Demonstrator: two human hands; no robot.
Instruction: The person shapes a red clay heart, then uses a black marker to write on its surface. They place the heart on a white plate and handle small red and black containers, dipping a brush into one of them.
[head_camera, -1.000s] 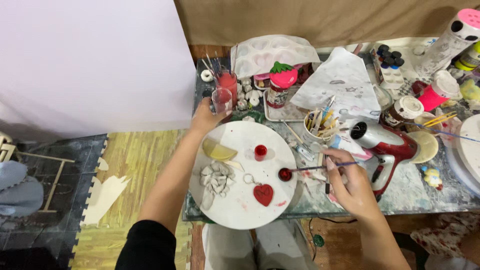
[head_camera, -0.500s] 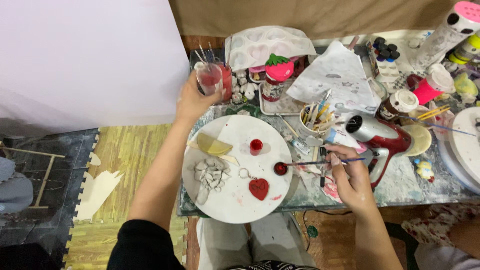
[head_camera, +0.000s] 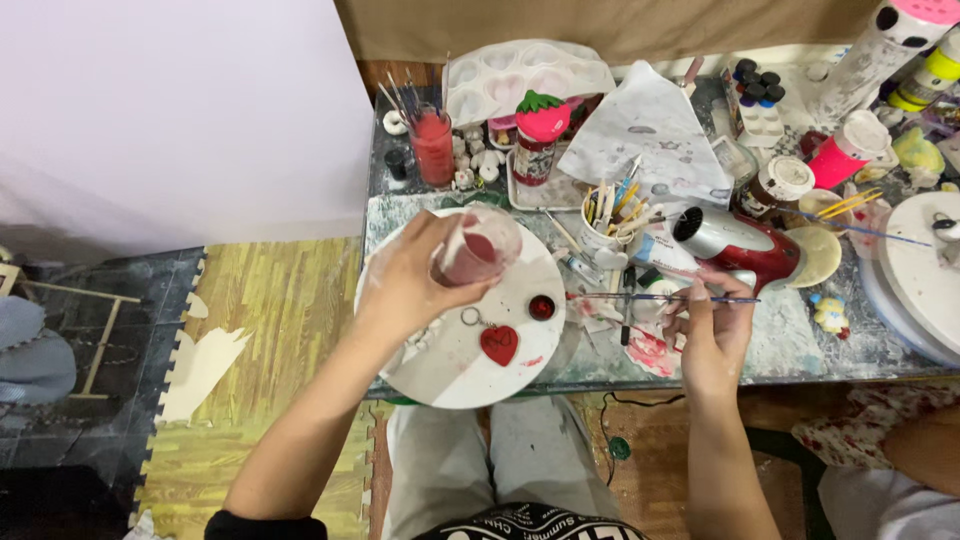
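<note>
Cluttered with craft supplies, the marbled worktable (head_camera: 800, 345) runs from the middle of my view to the right edge, with a white wall and yellow and dark floor mats (head_camera: 250, 300) off at nine o'clock. At the table's far left corner, around eleven o'clock, I see a jar of red water (head_camera: 433, 148) bristling with brushes. Below it, my left hand (head_camera: 410, 285) is wrapped around a clear plastic cup (head_camera: 478, 247) holding pinkish-red liquid, fingers curled closed on its side, the cup tilted and held above the round white board (head_camera: 455, 375). On that board, at about six o'clock from the cup, lies a red heart keychain (head_camera: 498, 344), and just right of it sits a small pot of red paint (head_camera: 541, 307). Past twelve o'clock stands a strawberry-topped bottle (head_camera: 536, 135), with a pale mould tray (head_camera: 520, 75) behind it. Further right, a cup of assorted brushes (head_camera: 607, 220) stands near a red and silver hair dryer (head_camera: 735, 245). My right hand (head_camera: 712, 335), at four o'clock, pinches a thin paintbrush (head_camera: 650, 296) between thumb and fingertips, the brush lying level and pointing left toward the paint pot.
</note>
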